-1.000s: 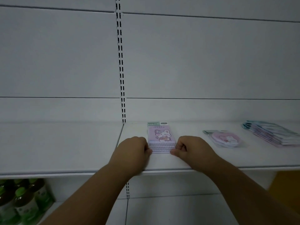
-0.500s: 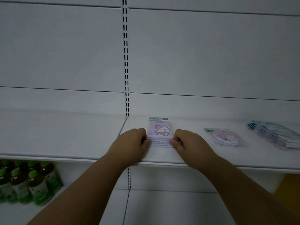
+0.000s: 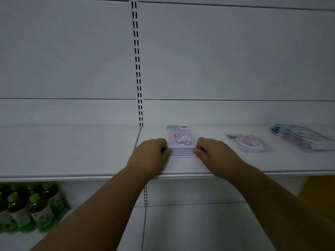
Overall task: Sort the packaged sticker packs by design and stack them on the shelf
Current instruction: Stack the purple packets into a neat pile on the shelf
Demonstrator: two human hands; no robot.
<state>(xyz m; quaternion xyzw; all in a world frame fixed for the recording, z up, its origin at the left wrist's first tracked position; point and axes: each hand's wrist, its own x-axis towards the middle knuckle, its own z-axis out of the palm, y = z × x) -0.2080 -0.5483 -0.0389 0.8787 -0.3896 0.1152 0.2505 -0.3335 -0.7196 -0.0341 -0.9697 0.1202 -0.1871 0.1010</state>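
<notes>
A stack of purple sticker packs [image 3: 181,142] with a white cartoon animal on top lies on the white shelf [image 3: 72,153], just right of the upright rail. My left hand [image 3: 150,154] presses against the stack's left side with curled fingers. My right hand [image 3: 215,153] grips its right side the same way. To the right, a pile of round pink sticker packs [image 3: 249,143] rests on the shelf. Farther right sits a stack of blue-and-pink packs [image 3: 301,139], fanned slightly.
The slotted black-and-white upright rail [image 3: 137,69] divides the white back panel. Below the shelf at left stand several green-capped drink bottles [image 3: 30,207]. A yellow surface [image 3: 315,187] shows at the lower right under the shelf.
Both hands slid the purple stack a little deeper onto the shelf and stayed clamped on its sides. The view shifted slightly, bringing more of the bottles into sight.
</notes>
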